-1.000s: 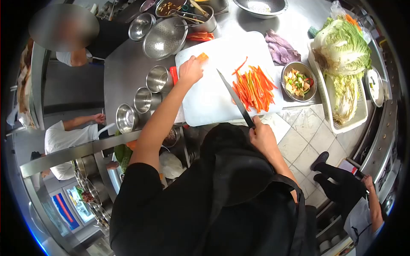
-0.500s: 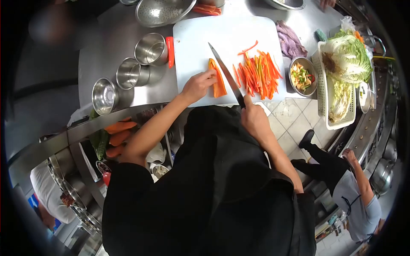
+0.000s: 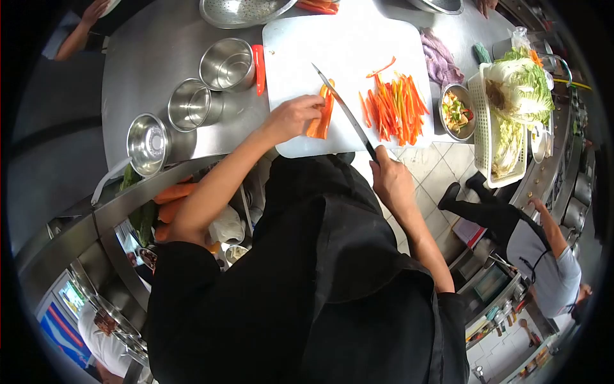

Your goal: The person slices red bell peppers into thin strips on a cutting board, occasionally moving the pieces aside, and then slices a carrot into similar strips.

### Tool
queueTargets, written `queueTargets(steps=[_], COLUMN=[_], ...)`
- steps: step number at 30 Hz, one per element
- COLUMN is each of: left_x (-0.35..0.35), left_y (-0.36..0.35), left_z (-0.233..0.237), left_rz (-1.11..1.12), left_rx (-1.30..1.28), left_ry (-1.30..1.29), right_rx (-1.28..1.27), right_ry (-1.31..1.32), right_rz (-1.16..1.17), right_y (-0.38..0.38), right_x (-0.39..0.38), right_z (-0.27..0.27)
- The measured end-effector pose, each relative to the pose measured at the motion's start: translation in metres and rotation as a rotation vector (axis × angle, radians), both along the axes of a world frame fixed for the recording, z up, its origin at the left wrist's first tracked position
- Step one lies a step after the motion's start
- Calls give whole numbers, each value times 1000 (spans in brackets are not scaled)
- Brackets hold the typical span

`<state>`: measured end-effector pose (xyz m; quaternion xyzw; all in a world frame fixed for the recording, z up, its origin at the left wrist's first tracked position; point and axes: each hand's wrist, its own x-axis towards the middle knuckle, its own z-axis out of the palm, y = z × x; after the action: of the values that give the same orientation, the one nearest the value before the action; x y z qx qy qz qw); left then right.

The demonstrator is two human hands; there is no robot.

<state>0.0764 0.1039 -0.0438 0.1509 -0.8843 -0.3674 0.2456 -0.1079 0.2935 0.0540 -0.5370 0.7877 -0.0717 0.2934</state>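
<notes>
On the white cutting board [image 3: 307,38], a piece of red pepper [image 3: 323,118] lies under the fingertips of my left hand [image 3: 295,117], whose fingers are bent together on its left side. My right hand [image 3: 393,179] is wrapped round the handle of a long knife [image 3: 348,112]. The blade points up and to the left, just right of the piece. Further right on the board is a pile of thin red pepper strips [image 3: 398,105], with one loose strip [image 3: 382,68] above it.
Steel pots [image 3: 226,65] and a ladle [image 3: 148,144] stand left of the board. To the right are a purple cloth [image 3: 439,57], a bowl of cut vegetables [image 3: 456,114] and a basket [image 3: 481,128] with cabbage [image 3: 521,89]. Another person [image 3: 543,256] stands at the right.
The view has shifted slightly. The pepper piece is now tilted, with my left hand still at it. Another person's arm has appeared at the upper left, and the person at the right has shifted.
</notes>
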Motion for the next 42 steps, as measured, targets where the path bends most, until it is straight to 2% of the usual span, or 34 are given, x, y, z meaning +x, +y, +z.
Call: queueTargets(steps=[1,4,8,11,12,16,19,26,29,31,32,33,35,36,37,39,41,42], left_x=[2,2,-30,-33,-27,-10,-5,-5,-5,-4,-5,-4,-10,-17,-23,-47,-68,-79], left_y=[-1,6,39,37,31,22,18,20,19,18,15,14,12,9,7,-1,-18,-26], left_z=[7,29,33,17,13,12,10,8,6,0,-2,-4,1,11,21,28,7,-15], left_rz=[-4,291,434,457,428,358,358,374,397,395,389,406,385,485,589,613,341,343], left_rx=[0,27,8,-15,-2,-6,-15,-15,-16,-58,-69,-82,-100,-42,25,-72,-16,-40], left_ry=[0,-134,-325,-332,-255,-219,-211,-217,-190,-208,-199,-217,-219,-180,-149,-101,-370,-270], right_rx=[0,-25,-14,-5,24,35,12,157,126,-4,-90,-98,263,295,284,70,51,10], right_ry=[0,85,152,210,219,186,156,113,68,7,51,59,-560,-736,-729,-917,-846,-762], right_rz=[-4,92,164,229,256,303,292,263,235,176,227,218,-60,-167,-180,-366,-335,-375], right_y=[2,5,6,5,4,5,7,8,4,0,2,-4,-13,-6,4,19,34,39], right_x=[-1,-9,-24,-36,-39,-34,-25,-23,-16,-12,-17,-22,-34,-42,-46,-49,-63,-65], right_z=[0,-6,-5,2,5,9,4,10,-5,-34,-52,-42,-7,0,4,11,2,1])
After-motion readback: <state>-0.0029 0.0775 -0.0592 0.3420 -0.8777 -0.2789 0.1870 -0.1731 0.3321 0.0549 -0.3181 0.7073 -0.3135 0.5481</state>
